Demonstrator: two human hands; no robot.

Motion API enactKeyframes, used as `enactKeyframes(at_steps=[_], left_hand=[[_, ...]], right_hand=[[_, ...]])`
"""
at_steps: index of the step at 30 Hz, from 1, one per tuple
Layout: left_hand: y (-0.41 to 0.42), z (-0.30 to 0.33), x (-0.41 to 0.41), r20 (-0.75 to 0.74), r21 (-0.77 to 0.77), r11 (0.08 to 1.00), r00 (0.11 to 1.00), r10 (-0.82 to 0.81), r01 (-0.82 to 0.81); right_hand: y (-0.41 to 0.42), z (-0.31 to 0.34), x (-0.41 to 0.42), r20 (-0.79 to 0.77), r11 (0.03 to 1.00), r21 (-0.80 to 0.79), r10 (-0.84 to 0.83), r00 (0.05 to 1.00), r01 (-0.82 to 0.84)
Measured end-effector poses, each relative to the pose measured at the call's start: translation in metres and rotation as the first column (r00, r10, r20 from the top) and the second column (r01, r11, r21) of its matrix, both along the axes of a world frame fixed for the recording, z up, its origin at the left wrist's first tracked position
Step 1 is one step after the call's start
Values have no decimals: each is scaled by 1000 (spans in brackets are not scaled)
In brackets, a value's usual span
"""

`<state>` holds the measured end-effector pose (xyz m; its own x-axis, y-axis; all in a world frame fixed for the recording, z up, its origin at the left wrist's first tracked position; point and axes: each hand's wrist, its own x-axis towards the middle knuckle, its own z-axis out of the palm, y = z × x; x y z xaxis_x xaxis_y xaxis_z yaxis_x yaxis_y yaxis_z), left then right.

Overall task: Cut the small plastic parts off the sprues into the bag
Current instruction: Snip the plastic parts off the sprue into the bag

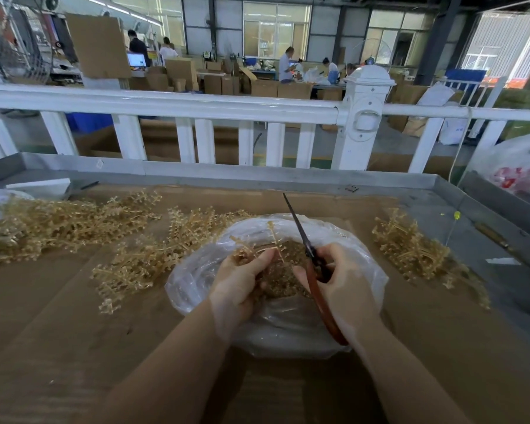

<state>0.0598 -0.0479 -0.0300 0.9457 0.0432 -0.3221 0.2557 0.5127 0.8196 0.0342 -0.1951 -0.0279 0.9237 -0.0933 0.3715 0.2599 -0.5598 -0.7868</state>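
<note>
A clear plastic bag (291,328) sits open in the middle of the cardboard-covered table, with a heap of small amber parts (280,281) inside. My left hand (242,286) holds an amber sprue (259,243) over the bag's mouth, fingers curled round its stem. My right hand (341,286) grips red-handled scissors (311,260), whose dark blades point up and away, close beside the sprue. The blades look nearly together.
Piles of amber sprues lie to the left (58,221), centre-left (153,255) and right (416,249) of the bag. A raised grey metal rim (257,174) bounds the table, with a white fence (196,105) behind. A white bag (520,166) sits at far right.
</note>
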Motion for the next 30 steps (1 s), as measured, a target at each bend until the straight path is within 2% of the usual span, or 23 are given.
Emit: enactKeyframes(at_steps=[6, 11, 16, 21, 28, 30], left_hand=[[3, -5, 2, -24, 73, 997, 999, 30, -28], [5, -1, 1, -38, -22, 999, 999, 34, -35], [9, -3, 1, -66, -91, 995, 997, 39, -45], [8, -6, 2, -34, -61, 996, 998, 57, -59], [12, -3, -4, -24, -121, 993, 1000, 8, -11], [10, -3, -4, -25, -97, 995, 1000, 18, -20]], right_hand=[[9, -9, -11, 64, 987, -152, -36, 997, 45], [13, -11, -14, 61, 965, -256, -40, 997, 54], [14, -10, -16, 47, 952, -304, -8, 999, 22], [10, -7, -15, 14, 946, -325, 11, 1000, -6], [6, -4, -13, 58, 927, -376, 8, 998, 14], [4, -3, -12, 54, 926, -377, 15, 998, 7]])
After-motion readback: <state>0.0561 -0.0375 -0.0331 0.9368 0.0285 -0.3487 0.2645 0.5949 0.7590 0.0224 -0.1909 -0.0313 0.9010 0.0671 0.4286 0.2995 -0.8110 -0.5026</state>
